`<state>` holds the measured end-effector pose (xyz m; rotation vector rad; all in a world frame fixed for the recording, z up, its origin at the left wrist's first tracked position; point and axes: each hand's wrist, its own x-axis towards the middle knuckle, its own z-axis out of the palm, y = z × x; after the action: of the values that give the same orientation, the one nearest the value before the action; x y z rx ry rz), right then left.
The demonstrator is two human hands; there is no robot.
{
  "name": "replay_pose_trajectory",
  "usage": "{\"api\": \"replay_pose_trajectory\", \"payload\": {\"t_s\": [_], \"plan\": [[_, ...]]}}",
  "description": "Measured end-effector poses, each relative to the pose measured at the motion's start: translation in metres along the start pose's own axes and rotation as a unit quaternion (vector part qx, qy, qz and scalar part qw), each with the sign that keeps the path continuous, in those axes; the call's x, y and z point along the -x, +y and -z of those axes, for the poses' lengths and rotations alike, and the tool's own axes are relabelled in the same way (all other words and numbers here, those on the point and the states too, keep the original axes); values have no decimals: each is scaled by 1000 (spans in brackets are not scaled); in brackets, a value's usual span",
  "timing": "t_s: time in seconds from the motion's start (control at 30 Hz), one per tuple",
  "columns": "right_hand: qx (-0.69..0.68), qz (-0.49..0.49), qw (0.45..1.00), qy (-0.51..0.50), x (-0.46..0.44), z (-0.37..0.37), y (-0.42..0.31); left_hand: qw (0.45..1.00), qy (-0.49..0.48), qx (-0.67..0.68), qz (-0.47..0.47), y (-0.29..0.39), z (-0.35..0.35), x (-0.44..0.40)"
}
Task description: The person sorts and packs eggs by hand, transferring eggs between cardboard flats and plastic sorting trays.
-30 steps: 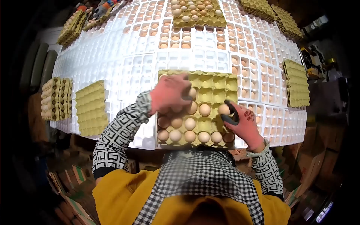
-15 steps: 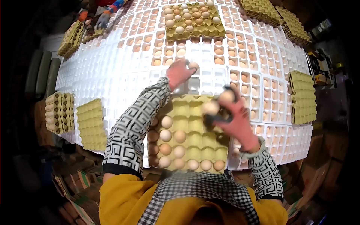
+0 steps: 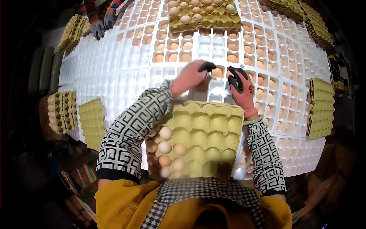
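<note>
My left hand point(image 3: 192, 79), in a pink glove with black fingertips, reaches over the white plastic trays. Its fingers are stretched out, with the tips beside a brown egg point(image 3: 217, 72) in a tray cell. Just right of it, my right hand point(image 3: 242, 91) has its fingers curled over another egg point(image 3: 230, 73), which is partly covered. Close to my body lies a yellow pulp egg tray point(image 3: 213, 131). Several eggs sit in its left columns, such as a pale egg point(image 3: 166, 133); its bare cells show in the middle and right.
White egg trays point(image 3: 131, 76) cover the table, many holding eggs on the right. A part-filled pulp tray point(image 3: 206, 24) lies ahead. Stacked pulp trays stand at the left point(image 3: 62, 112) and right point(image 3: 321, 108). Another person's gloved hands point(image 3: 103, 24) are at far left.
My right hand has moved forward from over the pulp tray with eggs to the white tray. My left hand has shifted slightly right, and an egg now sits in a cell beside it.
</note>
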<state>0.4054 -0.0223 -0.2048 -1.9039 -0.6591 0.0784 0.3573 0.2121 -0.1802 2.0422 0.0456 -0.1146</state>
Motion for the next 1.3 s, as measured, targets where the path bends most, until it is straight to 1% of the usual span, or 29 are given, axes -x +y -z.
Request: {"api": "replay_pose_trajectory", "payload": {"t_s": [0.03, 0.07, 0.17, 0.2, 0.27, 0.3, 0.33, 0.4, 0.43, 0.47, 0.53, 0.6, 0.63, 0.73, 0.77, 0.8, 0.87, 0.9, 0.93, 0.97, 1.0, 1.07, 1.1, 1.13, 1.17, 1.2, 1.23, 1.27, 1.3], "plan": [[53, 43, 998, 8, 9, -5, 21, 998, 19, 61, 25, 13, 13, 4], [-2, 31, 997, -71, 11, -3, 20, 991, 37, 120, 49, 28, 27, 8], [124, 122, 982, -71, 15, 7, 38, 993, 31, 117, -10, 50, 69, 41], [111, 108, 988, -23, 14, 16, 32, 992, -6, 124, 7, 58, 81, 59], [-129, -113, 985, 15, 12, 39, -26, 992, -106, 44, 44, 83, 97, 93], [-114, -106, 988, -13, 15, 49, -60, 987, -156, -25, 6, 84, 101, 109], [-99, -97, 990, -41, 21, 58, -96, 976, -199, -64, 57, 94, 102, 125], [6, -112, 961, -254, 52, 67, -171, 955, -216, -205, -4, 113, 91, 154], [71, -47, 955, -283, 76, 56, -184, 950, -187, -236, -84, 105, 87, 166], [134, 19, 941, -310, 98, 41, -192, 947, -155, -269, -85, 100, 84, 178], [311, 22, 875, -369, 125, 0, -219, 933, -96, -336, -89, 92, 80, 197], [425, 170, 827, -328, 153, -48, -181, 927, -73, -339, -141, 73, 66, 213], [338, 80, 864, -365, 139, -45, -195, 920, -56, -364, -132, 77, 58, 221], [140, 18, 937, -320, 136, -20, -194, 912, -31, -388, -127, 78, 51, 228], [-77, -86, 954, -276, 136, -6, -203, 909, -34, -395, -132, 78, 48, 229], [-282, -240, 903, -217, 140, 1, -208, 906, -39, -400, -134, 77, 47, 232], [-165, -111, 954, -222, 127, 10, -227, 938, 56, -291, -182, 82, 59, 240], [-79, -46, 967, -238, 117, 15, -239, 977, 163, -80, -116, 79, 65, 246], [-34, -37, 971, -233, 119, -2, -246, 956, 256, 134, -44, 75, 71, 254], [96, -29, 946, -308, 117, -20, -254, 911, 256, 324, -6, 70, 84, 259], [225, -22, 899, -376, 113, -38, -259, 829, 246, 501, 33, 63, 102, 262], [323, 45, 844, -427, 116, -92, -235, 912, 246, 306, 123, 39, 107, 260], [319, 8, 857, -405, 119, -102, -228, 964, 190, 52, 177, 56, 102, 254], [263, -7, 880, -397, 115, -96, -230, 947, 122, -204, 218, 70, 93, 248], [207, -21, 898, -388, 110, -83, -232, 923, 69, -313, 215, 73, 79, 245], [152, -36, 912, -380, 107, -70, -230, 910, 57, -355, 206, 62, 64, 246], [-41, -103, 935, -337, 104, -56, -221, 923, 65, -321, 201, 63, 65, 250], [-252, -235, 879, -328, 90, -46, -217, 935, 75, -286, 196, 62, 69, 253], [-346, -257, 852, -299, 81, -40, -219, 944, 89, -247, 201, 57, 73, 260]]}}
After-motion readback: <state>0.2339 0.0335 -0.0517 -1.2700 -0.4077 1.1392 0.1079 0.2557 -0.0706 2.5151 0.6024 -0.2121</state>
